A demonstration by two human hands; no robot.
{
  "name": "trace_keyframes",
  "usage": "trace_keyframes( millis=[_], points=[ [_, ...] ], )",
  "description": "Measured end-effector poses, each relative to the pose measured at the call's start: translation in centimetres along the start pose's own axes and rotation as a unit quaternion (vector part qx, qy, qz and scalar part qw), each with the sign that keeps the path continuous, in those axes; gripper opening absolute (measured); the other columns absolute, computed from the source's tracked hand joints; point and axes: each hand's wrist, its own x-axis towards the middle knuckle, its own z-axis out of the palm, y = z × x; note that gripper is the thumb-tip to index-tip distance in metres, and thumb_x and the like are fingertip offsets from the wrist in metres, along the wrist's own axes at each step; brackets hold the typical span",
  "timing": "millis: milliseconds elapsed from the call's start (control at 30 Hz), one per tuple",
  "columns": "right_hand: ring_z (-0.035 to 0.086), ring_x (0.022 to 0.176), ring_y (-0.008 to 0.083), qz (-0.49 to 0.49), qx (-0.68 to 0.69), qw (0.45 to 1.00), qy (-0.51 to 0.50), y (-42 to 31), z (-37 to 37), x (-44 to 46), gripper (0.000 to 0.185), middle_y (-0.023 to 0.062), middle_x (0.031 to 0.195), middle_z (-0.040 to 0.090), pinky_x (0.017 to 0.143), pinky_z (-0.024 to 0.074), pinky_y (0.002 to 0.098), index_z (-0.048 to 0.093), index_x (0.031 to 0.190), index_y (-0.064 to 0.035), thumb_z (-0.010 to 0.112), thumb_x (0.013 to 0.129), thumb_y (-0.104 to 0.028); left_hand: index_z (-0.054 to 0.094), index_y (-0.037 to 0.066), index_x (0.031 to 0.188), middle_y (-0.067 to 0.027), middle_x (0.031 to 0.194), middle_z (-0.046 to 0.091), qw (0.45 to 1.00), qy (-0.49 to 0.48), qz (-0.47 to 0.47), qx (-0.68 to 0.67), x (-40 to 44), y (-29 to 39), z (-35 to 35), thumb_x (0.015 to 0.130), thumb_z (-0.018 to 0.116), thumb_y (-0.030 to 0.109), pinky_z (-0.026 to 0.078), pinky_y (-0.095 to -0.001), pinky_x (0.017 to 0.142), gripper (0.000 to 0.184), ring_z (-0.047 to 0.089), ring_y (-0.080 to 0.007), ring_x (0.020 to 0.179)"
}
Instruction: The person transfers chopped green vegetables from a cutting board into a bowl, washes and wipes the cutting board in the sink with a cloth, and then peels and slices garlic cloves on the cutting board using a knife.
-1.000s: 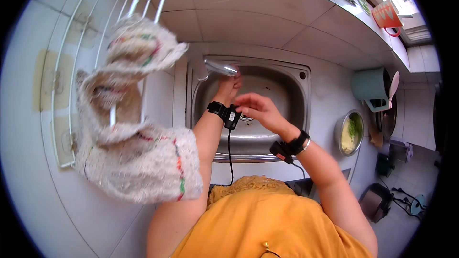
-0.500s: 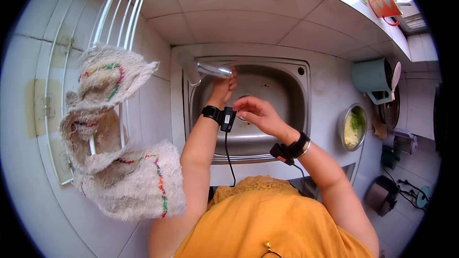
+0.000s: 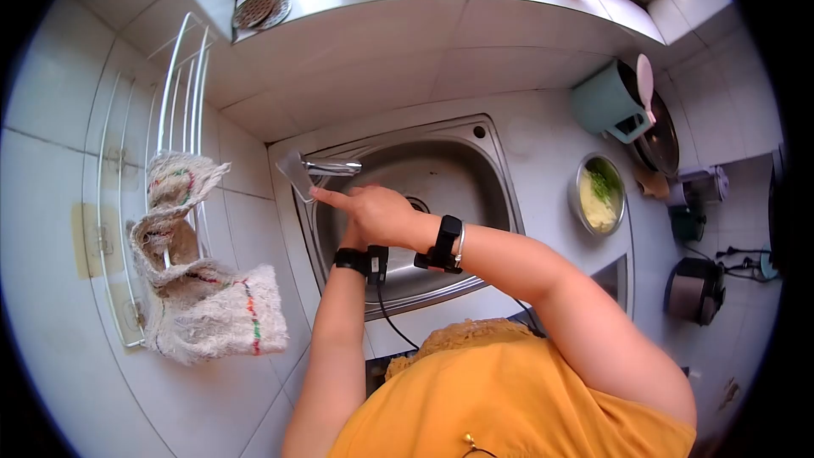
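From where I stand, everything hangs on the tap (image 3: 335, 167), which sits at the left back corner of the sink (image 3: 493, 148). Its spout runs lengthwise to the right over the basin; its handle (image 3: 293, 171) is at the left end, slanting down toward the person.

The right hand (image 3: 386, 214) reaches across on the person's side of the tap, and its straight forefinger is the nearer to the handle. The tip looks to be at the handle's lower end; whether it touches, I can't tell. The other fingers are tucked from view, so I can't say how closed that grip is, and I see nothing held in it.

The left hand (image 3: 354, 235) is farther from the handle, mostly hidden under the right; its grip I can't judge. Left of the tap hangs a cloth (image 3: 216, 318).
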Motion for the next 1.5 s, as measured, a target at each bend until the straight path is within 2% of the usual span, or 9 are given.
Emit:
trace_keyframes(
  millis=[467, 667, 800, 867, 967, 1033, 1100, 1367, 1500],
  points=[
    [0.057, 0.089, 0.0363, 0.099, 0.119, 0.986, 0.055, 6.3, -2.5, -20.0, 0.030, 0.0168, 0.098, 0.061, 0.078, 0.0459, 0.0426, 0.058, 0.108, -0.0036, 0.054, 0.078, -0.008, 0.053, 0.003, 0.101, -0.0114, 0.090, 0.061, 0.827, -0.173, -0.354, -0.401, -3.0, -0.1, 2.2, 0.090, 0.052, 0.012, 0.058, -0.0333, 0.064, 0.014, 0.063, -0.0200, 0.074],
    [0.059, 0.087, 0.0332, 0.161, 0.156, 0.969, 0.103, 6.2, -4.4, -29.7, 0.030, 0.0158, 0.097, 0.062, 0.079, 0.0470, 0.0396, 0.058, 0.109, -0.0041, 0.054, 0.080, -0.010, 0.061, 0.005, 0.071, -0.0186, 0.075, 0.064, 0.899, -0.139, 0.005, 0.415, -3.9, 0.0, 1.9, 0.074, 0.053, 0.001, 0.050, -0.0411, 0.070, 0.010, 0.063, -0.0338, 0.082],
    [0.060, 0.087, 0.0307, 0.141, 0.144, 0.962, 0.187, 7.3, -4.9, -37.4, 0.027, 0.0139, 0.096, 0.063, 0.078, 0.0479, 0.0379, 0.058, 0.106, -0.0040, 0.055, 0.081, -0.010, 0.066, 0.006, 0.077, -0.0189, 0.078, 0.063, 0.891, -0.166, 0.062, 0.419, -3.8, 3.2, 2.1, 0.076, 0.055, 0.004, 0.049, -0.0408, 0.070, 0.011, 0.063, -0.0328, 0.079],
    [0.061, 0.087, 0.0298, 0.169, 0.153, 0.951, 0.209, 7.3, -5.4, -41.3, 0.026, 0.0138, 0.095, 0.063, 0.078, 0.0480, 0.0374, 0.059, 0.106, -0.0040, 0.055, 0.081, -0.010, 0.063, 0.007, 0.095, -0.0060, 0.085, 0.065, 0.940, -0.233, -0.246, 0.048, -3.4, 9.3, 1.4, 0.086, 0.056, 0.013, 0.050, -0.0364, 0.063, 0.013, 0.064, -0.0209, 0.082],
    [0.062, 0.086, 0.0280, 0.209, 0.164, 0.930, 0.254, 7.3, -5.1, -46.6, 0.025, 0.0138, 0.093, 0.064, 0.077, 0.0487, 0.0361, 0.059, 0.105, -0.0036, 0.055, 0.081, -0.009, 0.061, 0.005, 0.095, -0.0084, 0.091, 0.066, 0.900, -0.135, -0.158, -0.383, -5.5, 16.3, 2.4, 0.089, 0.056, 0.017, 0.053, -0.0391, 0.071, 0.015, 0.063, -0.0268, 0.093],
    [0.062, 0.084, 0.0280, 0.240, 0.171, 0.911, 0.288, 7.2, -4.3, -49.2, 0.025, 0.0139, 0.091, 0.064, 0.075, 0.0491, 0.0354, 0.059, 0.105, -0.0032, 0.055, 0.081, -0.009, 0.063, 0.002, 0.088, -0.0142, 0.092, 0.066, 0.955, -0.225, -0.022, 0.192, -1.2, 6.4, 1.2, 0.087, 0.056, 0.013, 0.052, -0.0394, 0.073, 0.013, 0.063, -0.0262, 0.095],
    [0.063, 0.082, 0.0271, 0.265, 0.180, 0.897, 0.306, 6.3, -3.8, -51.6, 0.025, 0.0134, 0.090, 0.064, 0.073, 0.0493, 0.0345, 0.059, 0.105, -0.0032, 0.055, 0.081, -0.009, 0.064, -0.001, 0.081, -0.0150, 0.085, 0.066, 0.784, -0.148, 0.032, 0.602, -1.9, 3.8, 2.6, 0.083, 0.056, 0.008, 0.052, -0.0341, 0.066, 0.012, 0.065, -0.0218, 0.083],
    [0.062, 0.068, 0.0231, 0.390, 0.176, 0.767, 0.479, 3.9, 1.2, -60.1, 0.023, 0.0097, 0.077, 0.064, 0.063, 0.0476, 0.0319, 0.059, 0.101, -0.0015, 0.055, 0.080, -0.011, 0.050, 0.003, 0.120, -0.0100, 0.120, 0.056, 0.868, -0.270, -0.084, -0.409, 1.7, 11.9, 3.9, 0.084, 0.057, 0.016, 0.044, -0.0338, 0.088, 0.038, 0.053, -0.0221, 0.111],
    [0.062, 0.067, 0.0216, 0.446, 0.173, 0.708, 0.520, 1.4, 5.3, -63.1, 0.023, 0.0097, 0.075, 0.063, 0.062, 0.0469, 0.0320, 0.059, 0.101, -0.0002, 0.055, 0.081, -0.011, 0.049, 0.003, 0.111, -0.0085, 0.111, 0.054, 0.951, -0.183, -0.079, -0.237, -1.1, 12.1, 12.2, 0.086, 0.056, 0.015, 0.045, -0.0333, 0.088, 0.029, 0.052, -0.0203, 0.103]
  ],
)
